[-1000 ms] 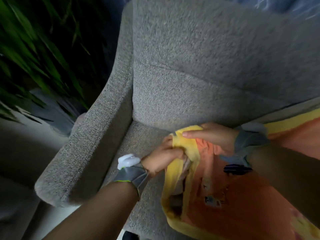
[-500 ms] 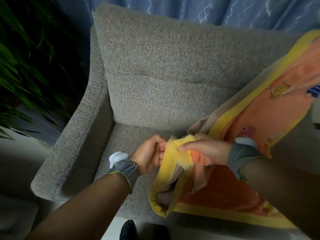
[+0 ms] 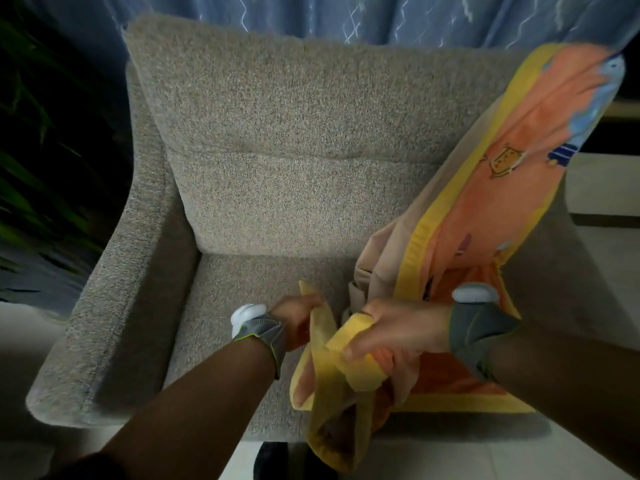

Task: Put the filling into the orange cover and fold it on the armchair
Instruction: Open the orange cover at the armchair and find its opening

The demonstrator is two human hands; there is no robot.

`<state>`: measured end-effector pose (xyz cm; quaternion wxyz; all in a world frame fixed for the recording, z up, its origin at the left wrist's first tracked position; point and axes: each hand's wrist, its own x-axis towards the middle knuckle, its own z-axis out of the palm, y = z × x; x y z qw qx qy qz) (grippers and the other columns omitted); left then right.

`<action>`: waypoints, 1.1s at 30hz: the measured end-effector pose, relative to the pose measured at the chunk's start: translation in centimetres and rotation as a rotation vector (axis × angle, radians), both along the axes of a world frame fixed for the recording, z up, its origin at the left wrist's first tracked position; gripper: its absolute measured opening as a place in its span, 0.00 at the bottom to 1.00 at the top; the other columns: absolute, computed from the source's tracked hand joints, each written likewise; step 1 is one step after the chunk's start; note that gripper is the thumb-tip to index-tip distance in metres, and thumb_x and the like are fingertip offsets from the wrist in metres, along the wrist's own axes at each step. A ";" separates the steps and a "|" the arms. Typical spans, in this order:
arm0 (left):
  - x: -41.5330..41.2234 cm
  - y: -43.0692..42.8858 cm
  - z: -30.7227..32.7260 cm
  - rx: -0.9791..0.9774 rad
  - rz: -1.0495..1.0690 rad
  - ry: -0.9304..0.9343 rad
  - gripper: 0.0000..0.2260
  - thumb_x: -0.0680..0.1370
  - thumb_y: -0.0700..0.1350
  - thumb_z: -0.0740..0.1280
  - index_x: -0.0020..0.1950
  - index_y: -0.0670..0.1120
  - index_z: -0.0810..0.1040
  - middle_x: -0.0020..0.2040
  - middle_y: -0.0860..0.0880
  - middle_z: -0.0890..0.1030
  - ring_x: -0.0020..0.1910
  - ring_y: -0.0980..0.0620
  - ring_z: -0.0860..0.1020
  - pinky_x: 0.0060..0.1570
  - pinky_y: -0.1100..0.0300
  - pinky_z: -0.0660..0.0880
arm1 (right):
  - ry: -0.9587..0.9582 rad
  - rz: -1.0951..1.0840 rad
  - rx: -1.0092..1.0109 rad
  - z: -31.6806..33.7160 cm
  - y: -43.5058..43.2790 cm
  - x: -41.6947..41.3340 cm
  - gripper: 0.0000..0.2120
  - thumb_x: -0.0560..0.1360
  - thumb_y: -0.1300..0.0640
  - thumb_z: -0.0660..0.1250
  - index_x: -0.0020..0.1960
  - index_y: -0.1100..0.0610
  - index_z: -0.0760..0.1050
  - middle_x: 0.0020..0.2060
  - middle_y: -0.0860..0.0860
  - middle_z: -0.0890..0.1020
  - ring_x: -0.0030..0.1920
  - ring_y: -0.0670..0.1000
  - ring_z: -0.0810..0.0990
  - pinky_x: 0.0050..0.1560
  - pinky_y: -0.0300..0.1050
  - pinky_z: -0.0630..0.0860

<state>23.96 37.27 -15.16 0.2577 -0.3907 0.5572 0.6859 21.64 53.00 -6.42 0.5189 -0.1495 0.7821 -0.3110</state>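
Hems of yellow run round the orange cover (image 3: 485, 202), which lies over the right side of the armchair (image 3: 294, 168). Its upper part, printed with small cartoon figures, leans up against the backrest and the right arm. Its lower part spreads across the seat to the front edge. At the near left corner the cover's mouth gapes, and the yellow rim hangs in loose loops over the front of the seat. Pale beige filling (image 3: 388, 261) shows along the cover's left edge, bunched in folds between the yellow hem and the seat cushion. How much of it is inside the cover cannot be told.

The left hand (image 3: 294, 320) has its fingers curled round one strip of the yellow rim and holds it just above the seat. The right hand (image 3: 398, 329), just beside it, grips another fold of the same rim, thumb pressed on top and fingers wrapped beneath. The opening is stretched between the two hands. Each wrist wears a grey band (image 3: 263, 336) carrying a white device.

The armchair is grey and nubbly. Behind it hangs a blue patterned curtain (image 3: 346, 15), and dark green plant leaves (image 3: 38, 174) stand to the left. Dark shoes (image 3: 273, 460) show on the pale floor (image 3: 606, 258) below the seat front.
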 end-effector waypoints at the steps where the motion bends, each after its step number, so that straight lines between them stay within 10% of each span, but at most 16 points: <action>1: -0.1 0.1 0.0 -0.011 -0.005 -0.005 0.10 0.78 0.43 0.62 0.40 0.39 0.74 0.37 0.41 0.76 0.35 0.46 0.75 0.32 0.57 0.72 | -0.012 0.011 0.010 0.2 0.1 0.2 0.14 0.67 0.48 0.73 0.46 0.53 0.73 0.40 0.50 0.78 0.45 0.49 0.79 0.44 0.44 0.73; 6: -0.2 -0.4 1.8 0.255 0.083 0.017 0.12 0.77 0.41 0.52 0.34 0.42 0.69 0.26 0.45 0.72 0.26 0.49 0.72 0.28 0.63 0.70 | -0.013 -0.048 -0.047 1.7 0.7 0.3 0.11 0.69 0.50 0.72 0.35 0.53 0.74 0.23 0.47 0.78 0.26 0.46 0.75 0.23 0.36 0.67; 11: -1.6 -1.1 5.2 0.174 0.116 0.254 0.08 0.72 0.37 0.54 0.40 0.44 0.71 0.34 0.43 0.73 0.35 0.46 0.73 0.40 0.56 0.71 | 0.123 -0.311 -0.274 4.7 0.6 -2.1 0.23 0.63 0.48 0.72 0.48 0.65 0.77 0.39 0.63 0.83 0.38 0.57 0.78 0.39 0.44 0.71; 18: -2.1 -0.5 10.5 0.100 -0.043 0.598 0.15 0.60 0.33 0.62 0.44 0.40 0.78 0.41 0.38 0.77 0.43 0.41 0.74 0.51 0.44 0.72 | 0.194 -0.410 -0.490 10.0 -1.6 -5.1 0.04 0.73 0.58 0.66 0.43 0.59 0.77 0.23 0.49 0.78 0.18 0.45 0.73 0.14 0.34 0.63; 24: -1.9 -1.6 14.7 -0.130 -0.311 0.864 0.15 0.55 0.43 0.64 0.40 0.48 0.78 0.42 0.47 0.78 0.44 0.48 0.74 0.50 0.51 0.70 | 0.117 -0.465 -0.621 12.3 -3.0 -6.9 0.04 0.72 0.60 0.68 0.44 0.61 0.77 0.32 0.54 0.83 0.32 0.50 0.81 0.36 0.40 0.77; 30: -1.6 -1.7 17.7 -0.299 -0.521 1.081 0.18 0.60 0.36 0.60 0.47 0.46 0.77 0.54 0.45 0.74 0.56 0.54 0.71 0.60 0.64 0.65 | 0.061 -0.434 -0.564 12.6 -3.8 -8.0 0.33 0.62 0.54 0.74 0.63 0.63 0.70 0.49 0.58 0.81 0.44 0.51 0.82 0.51 0.47 0.76; 33: -1.6 -1.9 17.7 -0.350 -0.569 1.114 0.16 0.60 0.36 0.60 0.45 0.45 0.78 0.56 0.46 0.73 0.57 0.58 0.70 0.59 0.71 0.64 | -0.011 -0.444 -0.592 12.4 -4.1 -8.5 0.30 0.64 0.59 0.70 0.65 0.63 0.70 0.49 0.59 0.80 0.44 0.52 0.82 0.53 0.48 0.75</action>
